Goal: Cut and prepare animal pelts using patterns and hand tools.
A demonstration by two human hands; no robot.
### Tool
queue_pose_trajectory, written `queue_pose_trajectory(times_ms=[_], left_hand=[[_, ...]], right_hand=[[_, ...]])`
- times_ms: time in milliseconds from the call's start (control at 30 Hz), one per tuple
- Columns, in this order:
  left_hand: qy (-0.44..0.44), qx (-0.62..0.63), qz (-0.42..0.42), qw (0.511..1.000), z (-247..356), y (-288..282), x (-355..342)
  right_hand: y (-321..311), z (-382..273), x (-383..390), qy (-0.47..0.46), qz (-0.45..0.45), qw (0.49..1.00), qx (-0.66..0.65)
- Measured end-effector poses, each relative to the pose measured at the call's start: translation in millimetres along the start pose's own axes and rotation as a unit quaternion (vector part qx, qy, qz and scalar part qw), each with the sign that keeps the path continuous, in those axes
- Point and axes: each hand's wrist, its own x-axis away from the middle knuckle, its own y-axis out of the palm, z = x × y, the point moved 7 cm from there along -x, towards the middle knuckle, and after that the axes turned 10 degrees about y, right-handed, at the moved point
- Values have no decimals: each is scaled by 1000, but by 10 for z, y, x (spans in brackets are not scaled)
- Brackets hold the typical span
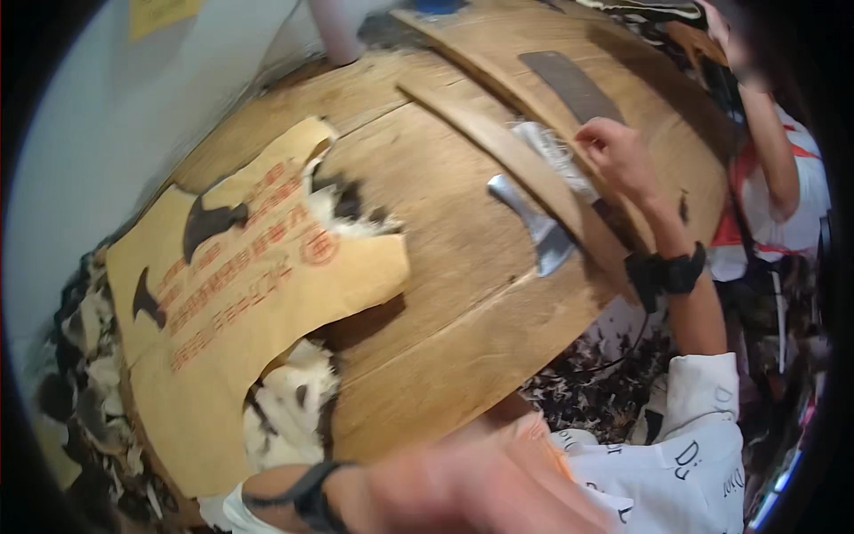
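My right hand hovers over the right side of the wooden table, its fingers curled together. What they hold, if anything, is hidden. Beneath and beside it run a long curved wooden strip and a second wooden strip, with a bundle of white cord between them. A metal blade with a flared end lies left of the strips. Low in the picture, motion smears my left hand close to my body. A tan paper pattern with red print and dark cut-outs covers the table's left.
White and dark fur shows under the pattern's edge. A dark flat rectangular slab lies at the far right. Fur scraps heap below the table edge. A co-worker is at the right. A pale wall borders the left.
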Motion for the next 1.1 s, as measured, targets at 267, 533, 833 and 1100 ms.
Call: queue_pose_trajectory(times_ms=[267, 533, 833, 1100], left_hand=[[225, -317, 401, 829, 1352, -704, 929], [241, -339, 427, 803, 1351, -695, 1194], [18, -587, 472, 657, 1385, -743, 1371], [-18, -599, 270, 753, 831, -560, 862]], right_hand=[[399, -13, -349, -168, 43, 967, 186], [502, 117, -368, -127, 27, 913, 386], [-269, -976, 93, -95, 12, 995, 10], [44, -2598, 809, -270, -173, 933, -166]])
